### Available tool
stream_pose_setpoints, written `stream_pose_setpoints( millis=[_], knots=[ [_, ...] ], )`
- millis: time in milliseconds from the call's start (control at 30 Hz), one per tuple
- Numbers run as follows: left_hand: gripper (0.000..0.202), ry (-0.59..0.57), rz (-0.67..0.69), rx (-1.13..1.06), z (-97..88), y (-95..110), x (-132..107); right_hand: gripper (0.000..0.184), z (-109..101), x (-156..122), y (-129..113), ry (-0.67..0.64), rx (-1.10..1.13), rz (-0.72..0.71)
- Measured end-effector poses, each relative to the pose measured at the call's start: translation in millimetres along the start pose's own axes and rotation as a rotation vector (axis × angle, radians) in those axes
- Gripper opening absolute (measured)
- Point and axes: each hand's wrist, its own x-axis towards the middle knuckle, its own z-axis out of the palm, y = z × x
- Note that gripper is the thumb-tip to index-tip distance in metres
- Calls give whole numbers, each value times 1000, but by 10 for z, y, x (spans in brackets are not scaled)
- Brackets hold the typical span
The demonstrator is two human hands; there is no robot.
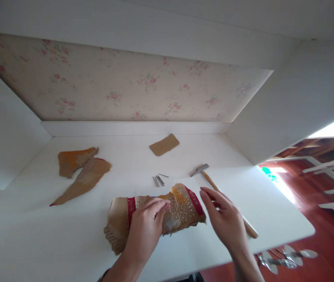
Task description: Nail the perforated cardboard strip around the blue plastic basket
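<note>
My left hand [147, 223] presses down on a torn brown cardboard piece [184, 205] with red stripes and many small holes, its fingers curled over the piece's middle. My right hand [224, 217] hovers just right of that piece with fingers loosely apart and nothing in them. A hammer [211, 180] with a wooden handle lies on the white table [52, 235], its handle running under my right hand. Several nails [158, 180] lie just beyond the cardboard.
Two torn cardboard scraps [81, 172] lie at the left. A small perforated piece [164, 144] sits near the back ledge. White side panels and floral wallpaper enclose the table. Metal spoons [287, 258] show below the right edge, above a red floor.
</note>
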Motion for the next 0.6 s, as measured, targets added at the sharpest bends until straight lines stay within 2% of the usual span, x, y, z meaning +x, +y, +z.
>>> stream_pose_setpoints(
  millis=[100,133,200,267,367,600],
  knots=[
    [19,-2,22,2,-2,-13,9,34,-14,198,408,31,-314,27],
    [19,-4,20,1,-4,-17,10,39,-4,266,557,18,-464,5],
    [19,-10,0,1,-11,-23,9,46,22,379,828,-38,-712,81],
    [20,-17,-27,3,-20,-26,5,48,44,445,1029,-73,-758,135],
    [21,-16,-40,20,-25,-27,-2,41,68,463,1176,-133,-754,167],
    [18,28,51,73,23,-68,-6,28,118,457,1195,-211,-619,226]
  ],
)
